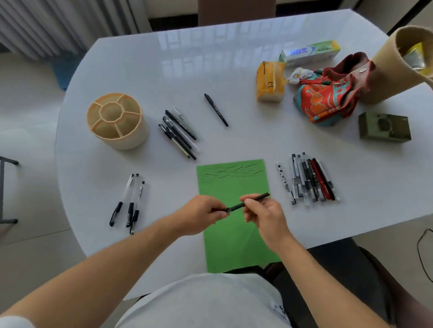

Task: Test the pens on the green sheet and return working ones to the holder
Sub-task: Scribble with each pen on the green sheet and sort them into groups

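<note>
Hands hold one dark pen [248,202] in the air, just above the green sheet [234,239]. The left hand [198,215] pinches the cap end, and the right hand [265,215] has its fingers curled round the barrel. It looks like the cap is coming off or going on; I cannot tell which. If the cap pops off fast, it could fly off the counter [140,68]. Ink could smear on fingers too. The pen holder [117,121] stands well apart to the left, so a tested pen might get dropped into the wrong pile [309,180].
</note>
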The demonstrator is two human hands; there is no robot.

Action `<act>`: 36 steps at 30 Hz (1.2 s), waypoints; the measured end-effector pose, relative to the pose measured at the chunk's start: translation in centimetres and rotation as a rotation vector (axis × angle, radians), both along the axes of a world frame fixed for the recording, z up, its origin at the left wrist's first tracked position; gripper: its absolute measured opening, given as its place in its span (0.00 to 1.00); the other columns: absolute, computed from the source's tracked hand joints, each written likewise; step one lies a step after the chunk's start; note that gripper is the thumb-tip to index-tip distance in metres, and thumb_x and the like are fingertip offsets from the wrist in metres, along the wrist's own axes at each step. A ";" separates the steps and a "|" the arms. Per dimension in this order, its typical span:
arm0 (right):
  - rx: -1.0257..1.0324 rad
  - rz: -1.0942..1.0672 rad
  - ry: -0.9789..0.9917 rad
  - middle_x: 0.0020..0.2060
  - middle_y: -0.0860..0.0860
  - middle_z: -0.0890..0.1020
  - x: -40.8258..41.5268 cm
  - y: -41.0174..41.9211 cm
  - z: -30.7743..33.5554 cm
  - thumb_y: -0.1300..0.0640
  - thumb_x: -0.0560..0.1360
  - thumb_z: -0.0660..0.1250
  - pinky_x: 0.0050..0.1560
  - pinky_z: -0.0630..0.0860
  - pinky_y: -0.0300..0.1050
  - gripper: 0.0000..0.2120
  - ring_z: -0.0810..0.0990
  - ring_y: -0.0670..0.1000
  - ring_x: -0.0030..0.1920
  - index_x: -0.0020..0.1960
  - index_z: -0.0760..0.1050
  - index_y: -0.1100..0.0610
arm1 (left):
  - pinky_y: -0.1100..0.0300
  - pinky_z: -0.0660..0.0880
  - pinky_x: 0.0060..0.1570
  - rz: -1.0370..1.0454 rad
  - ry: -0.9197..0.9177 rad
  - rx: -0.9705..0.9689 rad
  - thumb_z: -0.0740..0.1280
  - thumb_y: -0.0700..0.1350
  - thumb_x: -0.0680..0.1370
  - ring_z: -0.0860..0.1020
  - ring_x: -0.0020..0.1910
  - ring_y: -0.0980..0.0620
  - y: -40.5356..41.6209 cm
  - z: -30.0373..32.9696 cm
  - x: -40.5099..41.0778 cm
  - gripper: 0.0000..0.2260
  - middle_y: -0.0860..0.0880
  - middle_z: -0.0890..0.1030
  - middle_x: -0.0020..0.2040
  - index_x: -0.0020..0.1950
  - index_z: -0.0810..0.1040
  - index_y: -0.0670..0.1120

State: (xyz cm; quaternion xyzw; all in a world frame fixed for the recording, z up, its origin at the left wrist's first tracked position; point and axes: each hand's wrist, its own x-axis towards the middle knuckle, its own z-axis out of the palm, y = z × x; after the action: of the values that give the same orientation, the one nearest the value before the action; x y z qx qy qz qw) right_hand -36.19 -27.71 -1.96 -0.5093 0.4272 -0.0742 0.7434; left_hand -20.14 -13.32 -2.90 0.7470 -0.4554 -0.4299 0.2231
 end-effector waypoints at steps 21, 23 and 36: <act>-0.712 0.079 0.225 0.41 0.46 0.87 2.8 -10.9 -3.0 0.54 0.79 0.67 0.47 0.84 0.45 0.07 0.87 0.46 0.43 0.49 0.80 0.42 | 0.49 0.61 0.76 -0.123 -0.410 -0.080 0.63 0.53 0.82 0.63 0.77 0.45 -2.9 -3.8 0.5 0.13 0.47 0.70 0.75 0.59 0.82 0.49; -0.762 0.121 0.246 0.44 0.48 0.87 3.0 -10.9 -3.1 0.55 0.80 0.67 0.50 0.84 0.48 0.07 0.86 0.48 0.46 0.54 0.82 0.47 | 0.49 0.60 0.76 -0.173 -0.422 -0.044 0.63 0.53 0.82 0.61 0.78 0.46 -2.6 -4.3 0.5 0.13 0.47 0.68 0.76 0.59 0.82 0.50; -0.879 0.282 0.311 0.33 0.48 0.84 1.8 -11.5 -2.6 0.56 0.79 0.64 0.33 0.78 0.43 0.10 0.83 0.48 0.34 0.42 0.82 0.50 | 0.53 0.59 0.77 -0.145 -0.380 -0.027 0.63 0.52 0.82 0.59 0.79 0.50 -2.3 -4.7 0.8 0.12 0.51 0.67 0.77 0.55 0.83 0.48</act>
State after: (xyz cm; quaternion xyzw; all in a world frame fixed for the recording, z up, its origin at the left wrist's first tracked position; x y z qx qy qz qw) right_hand -34.42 -39.21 -4.56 -0.8330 0.3883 -0.0690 0.3881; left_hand -19.33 -15.61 -7.62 0.7769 -0.5477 -0.2900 0.1116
